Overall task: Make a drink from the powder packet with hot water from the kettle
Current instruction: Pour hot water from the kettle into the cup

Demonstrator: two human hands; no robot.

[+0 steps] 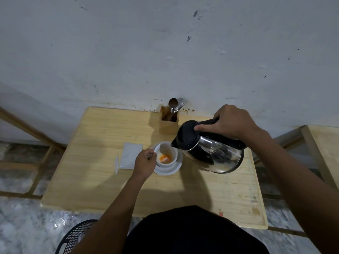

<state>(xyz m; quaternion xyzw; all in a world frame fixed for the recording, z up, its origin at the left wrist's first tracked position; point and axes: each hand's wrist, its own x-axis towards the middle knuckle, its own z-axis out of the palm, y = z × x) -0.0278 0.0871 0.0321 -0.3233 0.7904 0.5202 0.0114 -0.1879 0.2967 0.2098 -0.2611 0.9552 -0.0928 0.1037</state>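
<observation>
A white cup (166,154) stands on a white saucer (176,168) on the wooden table (102,180). Orange powder and a little liquid lie at the cup's bottom. My right hand (231,122) grips the black handle of the steel kettle (211,151), which is tilted left with its spout over the cup's rim. My left hand (144,163) holds a spoon (150,156) at the cup's left edge; its bowl points into the cup. The flat white powder packet (130,155) lies left of the saucer, with a torn strip (116,164) beside it.
A wooden cutlery holder (168,123) with spoons and a fork stands at the back against the white wall. A black mesh chair (77,235) is at the lower left. A second wooden table (324,149) is on the right.
</observation>
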